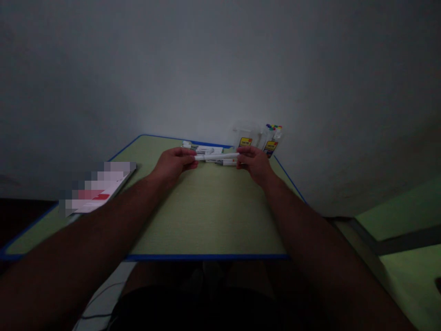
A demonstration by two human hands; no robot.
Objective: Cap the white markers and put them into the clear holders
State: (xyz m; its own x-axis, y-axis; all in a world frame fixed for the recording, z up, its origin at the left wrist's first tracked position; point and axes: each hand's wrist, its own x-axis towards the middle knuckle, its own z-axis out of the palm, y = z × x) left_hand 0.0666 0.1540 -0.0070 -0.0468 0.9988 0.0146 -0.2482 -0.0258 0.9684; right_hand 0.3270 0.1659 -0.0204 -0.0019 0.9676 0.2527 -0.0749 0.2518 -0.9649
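Between my two hands a white marker [217,157] is stretched crosswise above the far part of the table. My left hand [175,162] pinches its left end, fingers closed. The right end is pinched in the closed fingers of my right hand [254,163]. Behind and under it lie several loose white markers [208,149], partly hidden by the held one and by my fingers. Just beyond my right hand stand a clear plastic marker case [245,133] with a yellow label and a second case of markers [272,138] with coloured ends.
The pale green table [213,216] has a blue edge and stands against a grey wall [206,69]. At the left lies a flat white and red item [103,188], partly blurred out. A dark cable [96,316] hangs below the table at the lower left.
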